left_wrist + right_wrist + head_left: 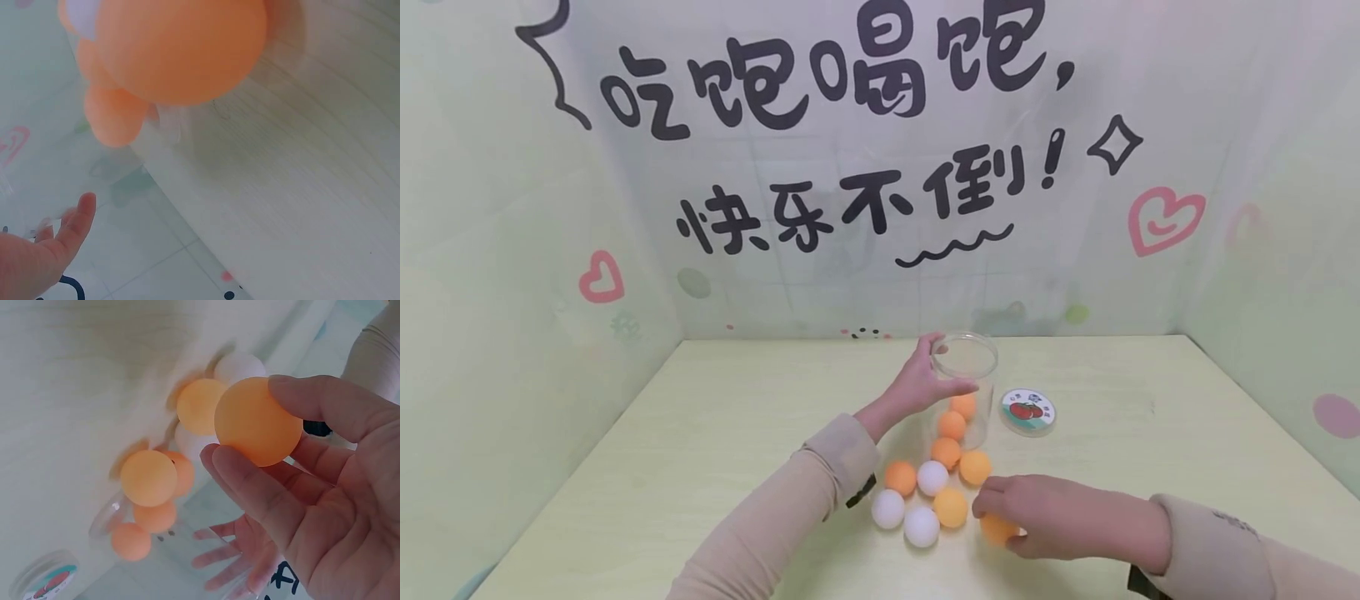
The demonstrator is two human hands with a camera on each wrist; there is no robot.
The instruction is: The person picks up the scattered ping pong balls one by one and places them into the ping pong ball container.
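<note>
My left hand (942, 367) grips a clear plastic jar (977, 358) near its rim, thumb in front and fingers behind. Two orange balls (955, 417) show through the jar's wall. My right hand (994, 512) rests low on the table and pinches an orange ball (998, 531). In the right wrist view that orange ball (257, 422) sits between the thumb and fingers (250, 487). Several loose orange and white balls (932, 477) lie in a cluster between the jar and my right hand. The left wrist view shows a blurred orange ball (178, 50) close up and my thumb (75, 228).
The jar's round lid (1027, 411), with a tomato picture, lies flat just right of the jar. The pale wooden table (700, 433) is walled on three sides by a green printed backdrop (865, 208).
</note>
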